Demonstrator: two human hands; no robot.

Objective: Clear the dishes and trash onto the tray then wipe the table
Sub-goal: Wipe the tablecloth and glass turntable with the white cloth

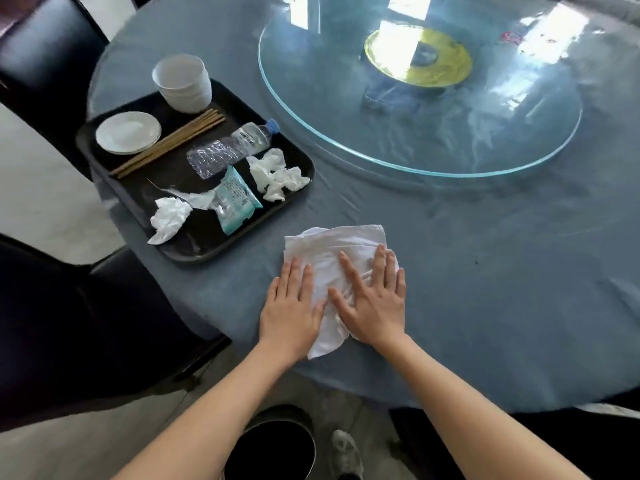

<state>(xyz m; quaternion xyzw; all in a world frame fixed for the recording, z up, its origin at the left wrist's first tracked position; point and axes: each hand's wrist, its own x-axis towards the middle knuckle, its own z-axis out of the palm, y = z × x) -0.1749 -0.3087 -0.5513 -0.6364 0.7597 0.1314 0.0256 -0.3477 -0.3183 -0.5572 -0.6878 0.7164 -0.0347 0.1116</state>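
Note:
A white cloth (337, 247) lies flat on the blue-grey table (485, 271) near its front edge. My left hand (289, 310) presses its left side with straight fingers. My right hand (374, 301) lies flat on its right side. A black tray (194, 254) at the left holds stacked white bowls (183, 83), white saucers (128, 132), wooden chopsticks (169, 143), a crushed plastic bottle (230, 148), a teal wrapper (237, 200) and crumpled tissues (277, 174).
A glass turntable (415, 157) with a yellow hub (417, 57) fills the table's far middle. Dark chairs (52, 53) stand at the left. A round black bin (270, 448) sits on the floor below the table edge, beside a shoe (346, 448).

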